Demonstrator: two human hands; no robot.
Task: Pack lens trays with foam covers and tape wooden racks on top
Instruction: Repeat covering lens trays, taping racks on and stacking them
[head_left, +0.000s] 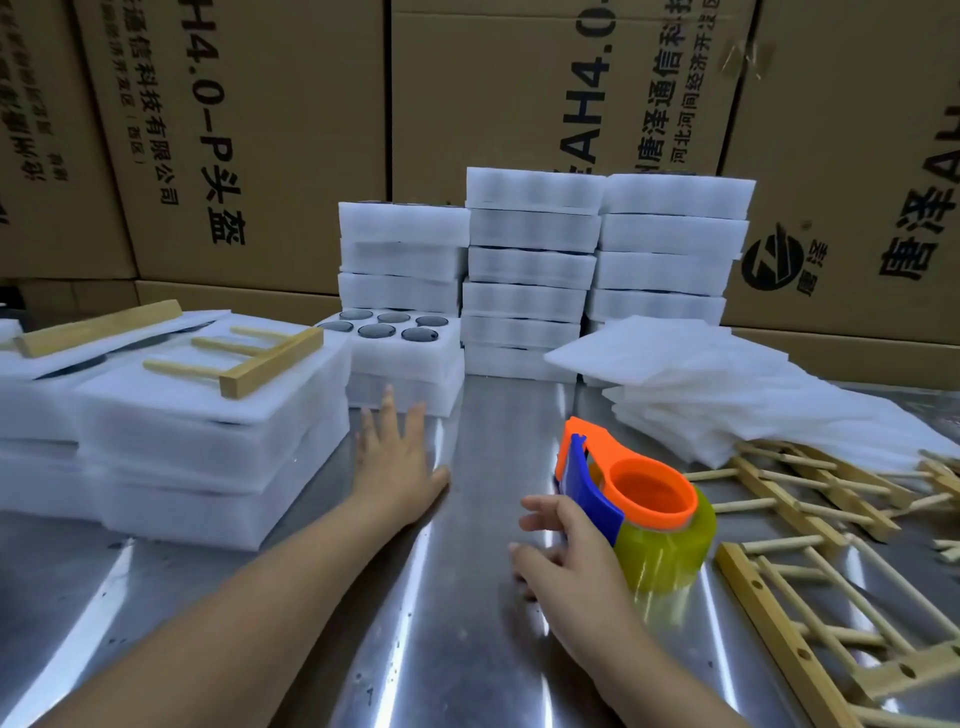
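Our left hand (397, 457) lies flat, fingers spread, at centre frame beside the open lens tray (395, 338). Our right hand (563, 545) curls loosely against the tape dispenser (639, 504), lower right.

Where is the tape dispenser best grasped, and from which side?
Grip the tape dispenser by its blue handle plate, coming from the near left where the right hand already rests. The handle faces that way; the tape roll bulks the far right.
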